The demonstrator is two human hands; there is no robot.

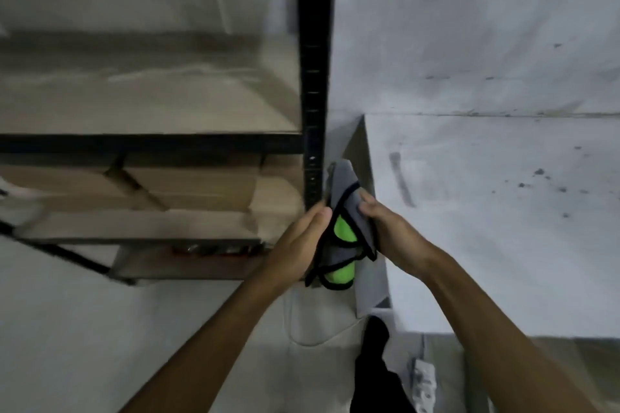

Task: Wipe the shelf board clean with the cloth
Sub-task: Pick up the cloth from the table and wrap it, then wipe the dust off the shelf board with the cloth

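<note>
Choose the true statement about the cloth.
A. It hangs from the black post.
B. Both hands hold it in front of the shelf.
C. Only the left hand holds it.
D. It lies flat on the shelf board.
B: the left hand and right hand both grip the cloth, off the shelf board.

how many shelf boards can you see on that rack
3. Top shelf board above the black crossbar; a middle one below it; the lowest under that, left of the left hand. Others may be out of view.
</note>
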